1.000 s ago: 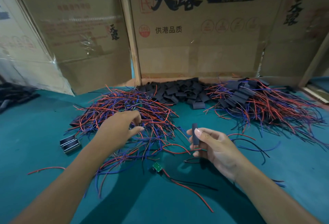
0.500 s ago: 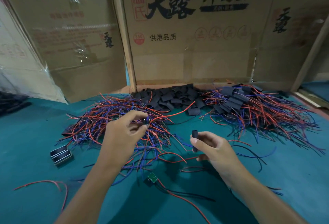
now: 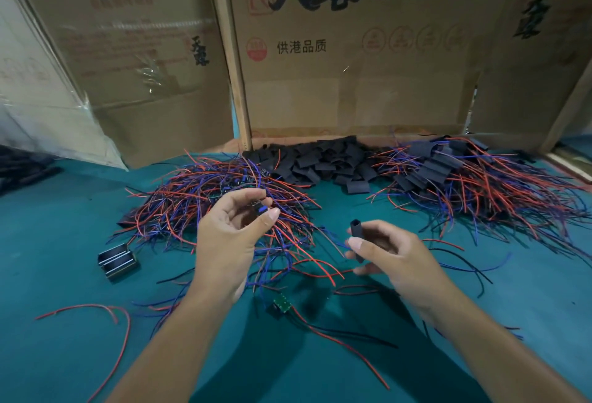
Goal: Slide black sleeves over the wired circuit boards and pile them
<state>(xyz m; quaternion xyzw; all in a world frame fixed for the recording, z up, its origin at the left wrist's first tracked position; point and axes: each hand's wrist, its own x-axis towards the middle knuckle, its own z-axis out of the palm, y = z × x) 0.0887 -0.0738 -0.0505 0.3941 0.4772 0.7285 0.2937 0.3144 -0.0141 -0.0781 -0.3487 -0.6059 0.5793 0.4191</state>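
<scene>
My left hand (image 3: 230, 233) is raised over the tangled heap of red and blue wired boards (image 3: 192, 204) and pinches a small wired circuit board (image 3: 261, 209) between thumb and fingers, its wires trailing down. My right hand (image 3: 390, 255) holds one black sleeve (image 3: 356, 236) upright, open end up, between thumb and fingers. The two hands are a short gap apart. A heap of loose black sleeves (image 3: 320, 162) lies at the back middle. The pile of sleeved boards (image 3: 464, 178) spreads at the back right.
A lone green board (image 3: 282, 302) with red and black wires lies on the teal table (image 3: 64, 354) between my forearms. A small metal block (image 3: 117, 260) sits left. Stray wires (image 3: 96, 309) lie about. Cardboard boxes (image 3: 352, 66) wall off the back.
My left hand has lifted a wired board out of the left heap and brought it toward the right hand. The right hand kept hold of the sleeve, nearly still.
</scene>
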